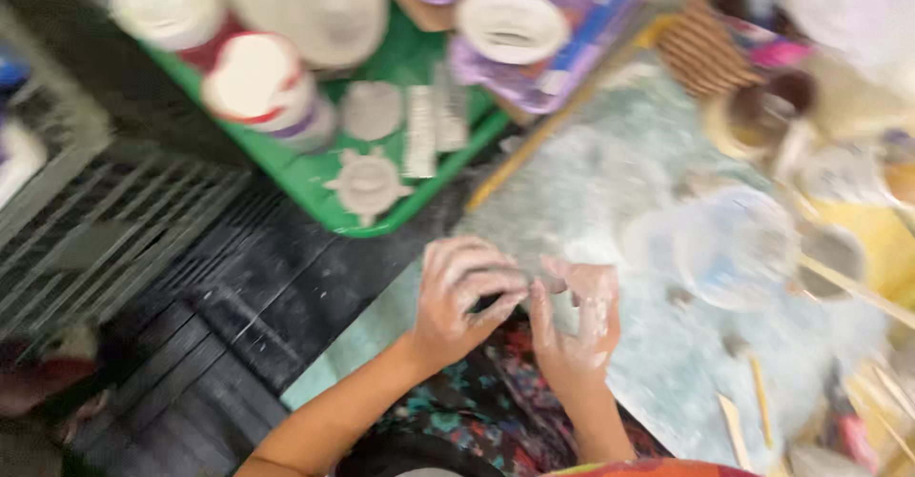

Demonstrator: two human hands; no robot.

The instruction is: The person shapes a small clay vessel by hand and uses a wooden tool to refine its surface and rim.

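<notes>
My left hand (462, 296) and my right hand (579, 320) meet at the near edge of a pale, clay-smeared work mat (610, 182). Both are coated in whitish clay. Their fingers curl toward each other around something small between them, which the motion blur hides. A flattened clay disc (734, 248) lies on the mat just right of my right hand.
A green tray (400, 67) at the back holds clay cut-outs (367, 183), clay discs and round tubs (262, 81). A purple tray (572, 20) holds a white ring. Wooden sticks (839, 282) and tools lie at right. Dark slatted flooring (219, 305) is at left.
</notes>
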